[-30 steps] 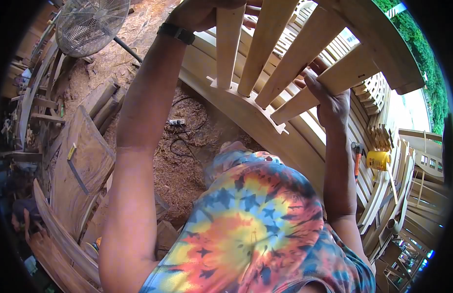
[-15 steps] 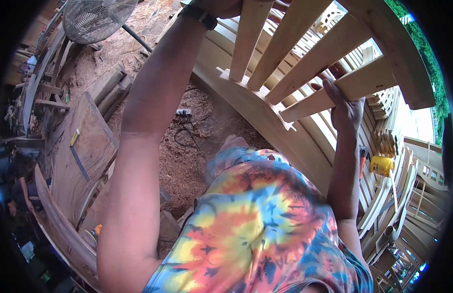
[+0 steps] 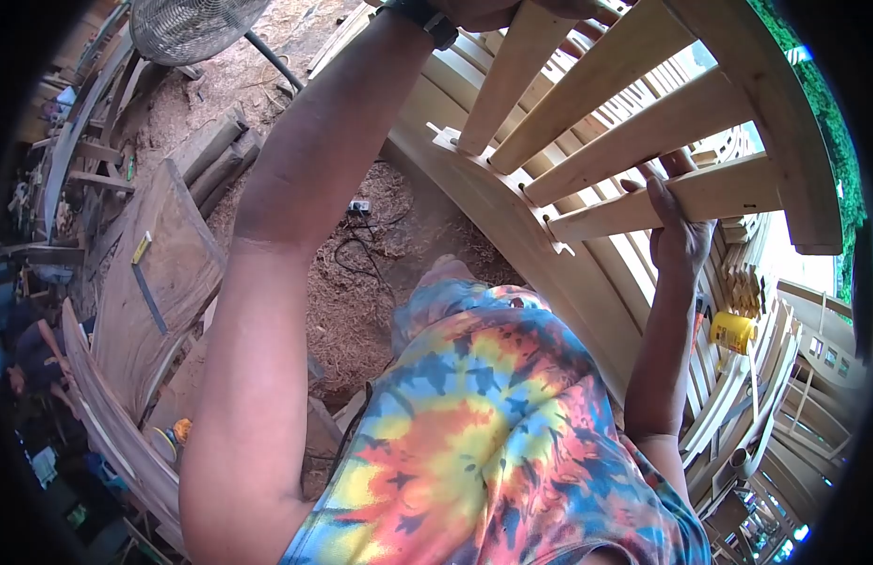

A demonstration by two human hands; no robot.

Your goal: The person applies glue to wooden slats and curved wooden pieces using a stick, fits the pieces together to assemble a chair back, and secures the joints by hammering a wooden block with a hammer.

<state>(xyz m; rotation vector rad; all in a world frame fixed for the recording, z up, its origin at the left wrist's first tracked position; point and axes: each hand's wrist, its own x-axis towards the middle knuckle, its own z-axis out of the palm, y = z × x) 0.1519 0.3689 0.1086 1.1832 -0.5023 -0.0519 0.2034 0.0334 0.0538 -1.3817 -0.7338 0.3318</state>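
A fan-shaped slatted wooden frame [image 3: 617,111] spans the upper right of the head view, its slats spreading toward a thick curved rail [image 3: 796,127]. The slats' narrow ends meet a small, pale, notched wooden strip [image 3: 501,179] that lies along a wide curved board [image 3: 540,259]. My right hand [image 3: 679,226] is closed around the lowest slat, thumb on the near side and fingertips showing behind. At the top edge, my left hand [image 3: 488,11] is closed at the upper slats; the picture's edge cuts off part of it. A dark band circles my left wrist.
A fan [image 3: 187,28] stands at upper left on a floor strewn with shavings. Large wood slabs [image 3: 149,292] and a square with a yellow handle [image 3: 143,250] lie left. A power strip [image 3: 359,207] with a cord is mid-floor. A yellow container [image 3: 733,331] sits among stacked pieces right.
The slatted frame has shifted slightly right, and its curved rail end sits lower in view. Both hands have moved with it and keep their hold.
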